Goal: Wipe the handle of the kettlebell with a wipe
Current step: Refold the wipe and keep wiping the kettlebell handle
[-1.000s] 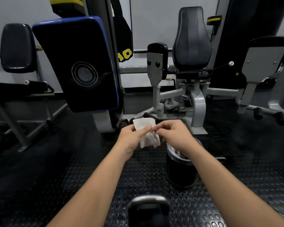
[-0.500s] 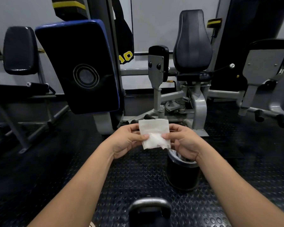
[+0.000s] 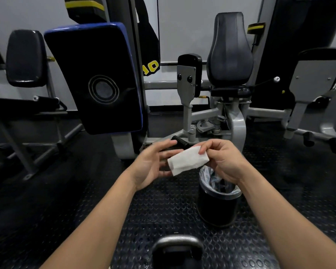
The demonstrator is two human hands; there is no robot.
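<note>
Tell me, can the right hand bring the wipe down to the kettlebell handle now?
Probably yes. The right hand pinches the wipe, and nothing lies between it and the kettlebell handle below.

Pretty dim gym shot overall, with the black studded floor (image 3: 163, 210) soaking up most of the light. The brightest thing is the white wipe (image 3: 186, 160), nearly blown out, with little texture showing. Light seems to come from overhead, since the seat back (image 3: 231, 47) beyond the right hand (image 3: 225, 162) has a soft sheen on top, and the kettlebell handle (image 3: 177, 240) below both hands catches a dull highlight. The left hand (image 3: 151, 166) has smeared, motion-blurred fingertips. Wide-angle bending is obvious: machine frames far left and right of the hands curve inward. Dark corners lose detail, and shadows stay soft.
</note>
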